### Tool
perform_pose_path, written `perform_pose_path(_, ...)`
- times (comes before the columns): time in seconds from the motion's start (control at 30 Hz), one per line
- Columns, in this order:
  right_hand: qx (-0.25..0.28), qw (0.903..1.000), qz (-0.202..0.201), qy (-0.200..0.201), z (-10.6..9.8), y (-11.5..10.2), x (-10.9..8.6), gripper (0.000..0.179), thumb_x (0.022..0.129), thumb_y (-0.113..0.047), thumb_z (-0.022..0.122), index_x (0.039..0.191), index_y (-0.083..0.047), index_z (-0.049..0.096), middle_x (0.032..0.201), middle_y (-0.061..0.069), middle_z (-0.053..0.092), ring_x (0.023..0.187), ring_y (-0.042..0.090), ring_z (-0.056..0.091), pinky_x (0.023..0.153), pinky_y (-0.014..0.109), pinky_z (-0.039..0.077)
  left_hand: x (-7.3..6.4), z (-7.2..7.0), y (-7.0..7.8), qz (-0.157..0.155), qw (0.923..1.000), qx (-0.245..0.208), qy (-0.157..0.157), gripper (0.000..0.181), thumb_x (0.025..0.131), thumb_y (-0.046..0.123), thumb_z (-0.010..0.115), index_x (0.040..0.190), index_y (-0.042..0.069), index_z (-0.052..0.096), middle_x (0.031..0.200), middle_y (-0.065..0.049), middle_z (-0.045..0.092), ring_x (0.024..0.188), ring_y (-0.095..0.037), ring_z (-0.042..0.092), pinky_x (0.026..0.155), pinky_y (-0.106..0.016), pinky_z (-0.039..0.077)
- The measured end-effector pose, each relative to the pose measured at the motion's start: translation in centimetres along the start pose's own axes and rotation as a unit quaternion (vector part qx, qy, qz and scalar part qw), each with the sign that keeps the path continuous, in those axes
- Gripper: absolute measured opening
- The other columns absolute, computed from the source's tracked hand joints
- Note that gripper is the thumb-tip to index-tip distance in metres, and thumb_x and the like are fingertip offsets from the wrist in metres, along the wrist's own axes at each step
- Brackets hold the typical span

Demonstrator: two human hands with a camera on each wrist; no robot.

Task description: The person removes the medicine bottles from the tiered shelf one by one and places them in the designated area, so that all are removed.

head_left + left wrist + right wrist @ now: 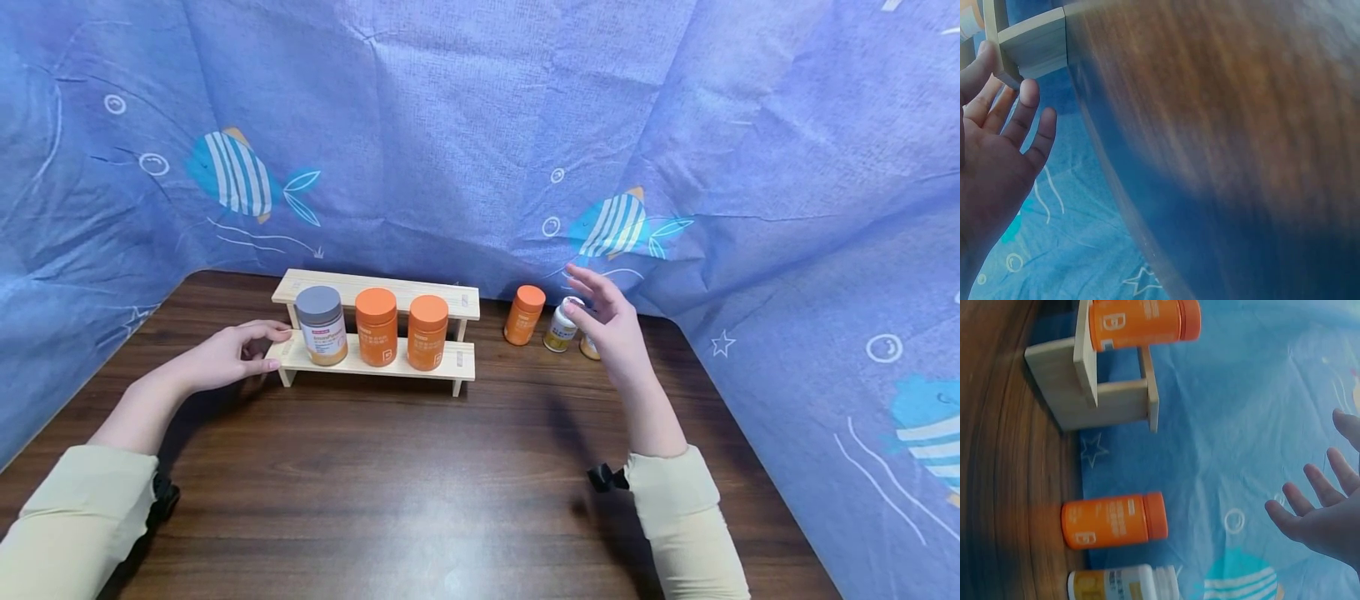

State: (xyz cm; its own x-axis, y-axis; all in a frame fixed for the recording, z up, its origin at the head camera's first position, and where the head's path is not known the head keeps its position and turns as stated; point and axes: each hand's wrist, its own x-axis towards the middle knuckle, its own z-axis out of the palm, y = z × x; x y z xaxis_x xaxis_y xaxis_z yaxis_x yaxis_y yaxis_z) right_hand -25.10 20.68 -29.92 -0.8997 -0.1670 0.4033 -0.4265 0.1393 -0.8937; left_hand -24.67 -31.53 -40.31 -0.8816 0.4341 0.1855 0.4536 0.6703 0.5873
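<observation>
A two-step wooden rack (390, 362) stands at the back left of the table. On its lower step stand a grey-lidded jar (325, 337), an orange bottle (377, 329) and another orange bottle (427, 335). My left hand (228, 357) holds the lower step's left end, thumb on one side and fingers on the other. Raised over the right side, my right hand (613, 333) has spread fingers and holds nothing. Close by it stand an orange bottle (524, 317), a white-capped bottle (561, 327) and a third bottle (590, 347), partly hidden by the hand.
Dark wood makes up the tabletop (420, 475). A blue fish-print cloth (465, 150) hangs behind the table and along both sides. The upper step (382, 290) of the rack sits behind the jar and bottles.
</observation>
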Motion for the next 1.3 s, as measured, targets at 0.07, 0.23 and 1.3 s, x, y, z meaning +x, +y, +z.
perform_pose_path(0.07,0.007,0.9999,-0.006,-0.009,0.4,-0.2,-0.1,0.049,0.089,-0.005,0.063,0.136,-0.009,0.049,0.142,0.004,0.047,0.131,0.022,0.041,0.107,0.052,0.028,0.0,0.0,0.0,0.001,1.0000,0.000,0.002,0.036,0.085,0.013,0.070,0.117,0.001,0.059,0.127,-0.020,0.055,0.068,-0.002,0.050,0.063,-0.023,0.042)
perform_pose_path(0.23,0.020,0.9992,-0.017,-0.030,1.6,-0.2,-0.3,0.051,0.088,-0.004,0.064,0.137,-0.009,0.047,0.143,0.004,0.046,0.133,0.024,0.038,0.108,0.048,0.030,0.0,0.0,-0.1,0.000,1.0000,-0.001,0.000,0.037,0.085,0.013,0.070,0.118,0.000,0.059,0.127,-0.020,0.054,0.069,-0.002,0.051,0.063,-0.023,0.042)
perform_pose_path(1.3,0.018,0.9912,-0.017,-0.130,10.6,-0.8,-1.4,0.059,0.083,0.007,0.066,0.137,0.001,0.045,0.146,0.013,0.040,0.132,0.028,0.039,0.105,0.049,0.033,0.0,-0.2,0.7,-0.007,1.0000,0.000,-0.004,0.036,0.086,0.013,0.069,0.117,-0.001,0.058,0.128,-0.022,0.053,0.068,-0.004,0.051,0.064,-0.024,0.043)
